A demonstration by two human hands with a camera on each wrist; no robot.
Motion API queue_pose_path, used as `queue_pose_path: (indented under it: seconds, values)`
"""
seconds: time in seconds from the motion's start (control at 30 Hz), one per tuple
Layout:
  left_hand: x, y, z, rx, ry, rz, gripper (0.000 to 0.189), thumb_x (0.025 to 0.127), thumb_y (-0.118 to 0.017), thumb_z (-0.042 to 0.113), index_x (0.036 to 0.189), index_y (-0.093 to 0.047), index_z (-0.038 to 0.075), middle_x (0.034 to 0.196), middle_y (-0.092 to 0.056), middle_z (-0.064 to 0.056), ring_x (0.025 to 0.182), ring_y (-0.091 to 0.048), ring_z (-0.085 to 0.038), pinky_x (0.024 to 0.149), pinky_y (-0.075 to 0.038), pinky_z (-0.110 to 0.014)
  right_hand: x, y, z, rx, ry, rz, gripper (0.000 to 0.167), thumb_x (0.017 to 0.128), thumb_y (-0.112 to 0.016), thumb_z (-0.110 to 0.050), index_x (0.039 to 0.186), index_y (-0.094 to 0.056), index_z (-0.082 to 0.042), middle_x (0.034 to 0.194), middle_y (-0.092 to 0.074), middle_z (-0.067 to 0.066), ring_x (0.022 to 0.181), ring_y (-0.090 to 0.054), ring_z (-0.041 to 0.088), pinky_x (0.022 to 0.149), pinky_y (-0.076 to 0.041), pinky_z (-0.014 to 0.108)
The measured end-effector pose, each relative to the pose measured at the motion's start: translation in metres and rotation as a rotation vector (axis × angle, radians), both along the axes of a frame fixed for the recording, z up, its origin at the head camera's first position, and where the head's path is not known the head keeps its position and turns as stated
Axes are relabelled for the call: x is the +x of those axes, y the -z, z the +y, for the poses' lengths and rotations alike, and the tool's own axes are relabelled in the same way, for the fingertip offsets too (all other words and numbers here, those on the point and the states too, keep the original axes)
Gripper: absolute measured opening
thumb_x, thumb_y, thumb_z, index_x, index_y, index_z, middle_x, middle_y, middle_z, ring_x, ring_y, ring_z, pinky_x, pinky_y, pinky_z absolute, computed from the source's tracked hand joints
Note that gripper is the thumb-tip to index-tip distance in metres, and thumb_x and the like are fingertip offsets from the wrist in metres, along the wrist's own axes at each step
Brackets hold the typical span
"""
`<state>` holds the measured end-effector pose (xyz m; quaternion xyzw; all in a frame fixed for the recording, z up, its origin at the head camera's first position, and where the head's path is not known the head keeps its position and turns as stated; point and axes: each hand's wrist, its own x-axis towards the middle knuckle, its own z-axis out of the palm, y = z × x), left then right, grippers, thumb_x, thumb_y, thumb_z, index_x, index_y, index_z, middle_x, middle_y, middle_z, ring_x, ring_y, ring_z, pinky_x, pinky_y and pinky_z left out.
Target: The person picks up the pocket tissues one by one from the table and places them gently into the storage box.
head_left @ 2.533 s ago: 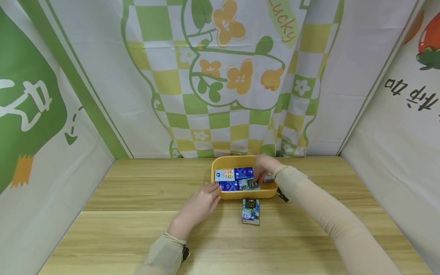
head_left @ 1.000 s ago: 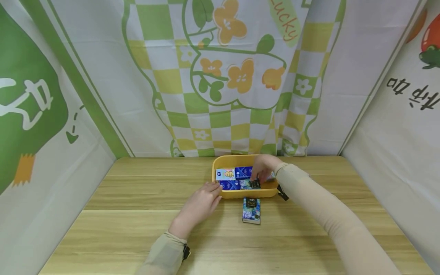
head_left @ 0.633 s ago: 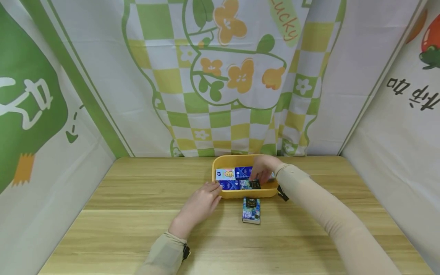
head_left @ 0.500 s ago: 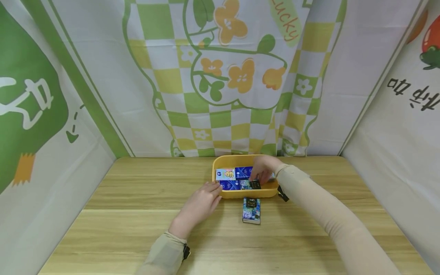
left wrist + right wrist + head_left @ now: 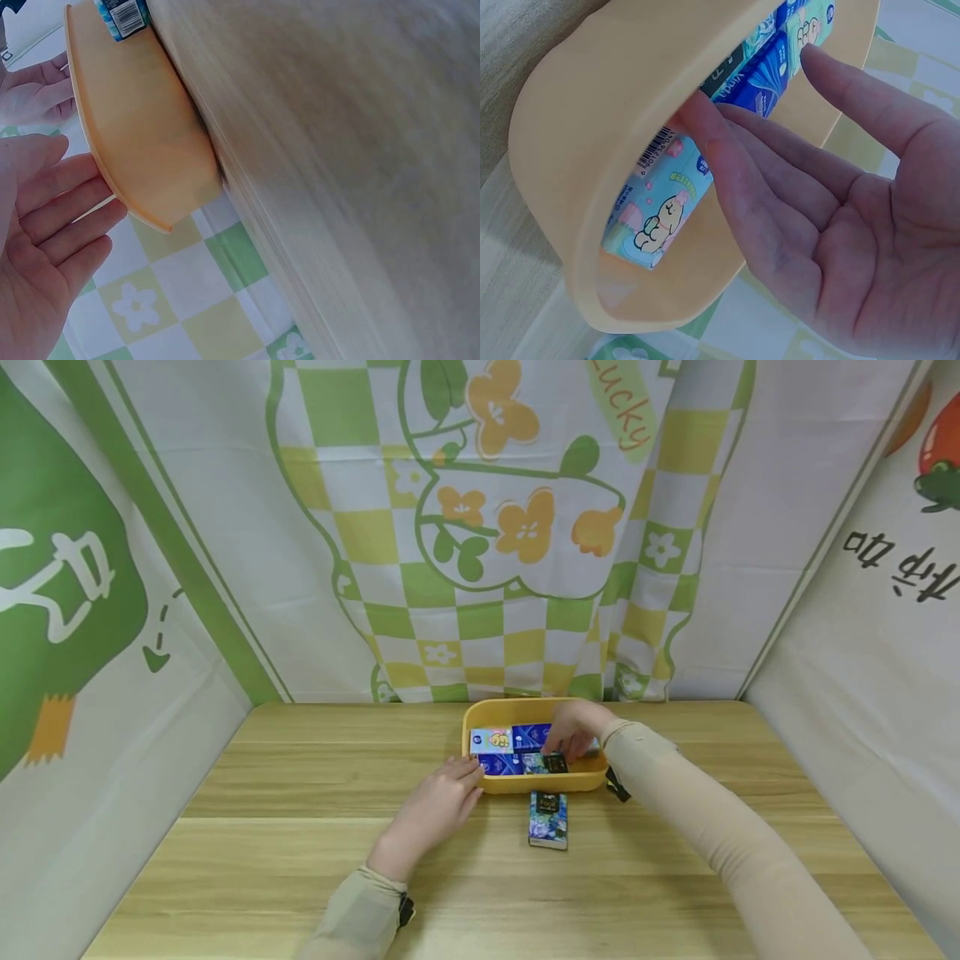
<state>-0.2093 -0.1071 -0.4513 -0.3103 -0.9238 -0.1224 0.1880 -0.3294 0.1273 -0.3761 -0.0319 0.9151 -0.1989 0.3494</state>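
Note:
A yellow basket [image 5: 540,783] stands at the back of the table, holding several pocket tissue packs. Fingertips of my left hand [image 5: 442,797] rest on its left front corner; the left wrist view shows straight fingers against the rim. My right hand [image 5: 579,722] reaches inside from the right. Its fingertips touch the packs beside a floral tissue pack [image 5: 536,763] with a dark label. In the right wrist view the thumb is held apart, the fingers slope down among the packs, and a light-blue cartoon pack [image 5: 660,217] lies below them. Part of the right side is hidden by the hand.
One floral tissue pack [image 5: 547,822] lies on the wooden table [image 5: 300,860] in front of the basket. Inside, dark blue packs [image 5: 501,764] and a pale cartoon pack [image 5: 491,741] fill the left. A patterned curtain [image 5: 480,627] hangs right behind the table.
My right fingertips have shifted slightly left along the floral pack in the basket. My left hand stays at the corner, and the loose pack has not moved.

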Motion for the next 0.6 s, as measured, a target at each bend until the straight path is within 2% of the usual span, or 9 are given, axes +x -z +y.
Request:
queue_pose_path:
  seconds: [0.27,0.6]
  values:
    - [-0.0002,0.0006,-0.0007,0.008,-0.002,-0.006,0.032,0.092,-0.061,0.017,0.118,-0.064,-0.001,0.123,-0.063,-0.018,0.118,-0.058,-0.032,0.106,-0.044,-0.044,0.0006,0.0008,-0.0013,0.017,-0.02,0.024,0.033,0.086,-0.069,-0.027,0.107,-0.068,-0.001,0.105,-0.07,0.016,0.093,-0.069,0.025,0.084,-0.059,0.034]
    - [-0.0007,0.0009,-0.0006,0.003,0.007,-0.006,0.032,0.092,-0.061,0.016,0.118,-0.064,-0.002,0.123,-0.063,-0.018,0.117,-0.059,-0.033,0.105,-0.045,-0.045,-0.0028,0.0003,0.0076,0.026,-0.069,0.015,0.04,0.092,-0.06,-0.034,0.109,-0.065,0.002,0.102,-0.071,0.014,0.092,-0.07,0.024,0.083,-0.059,0.034]
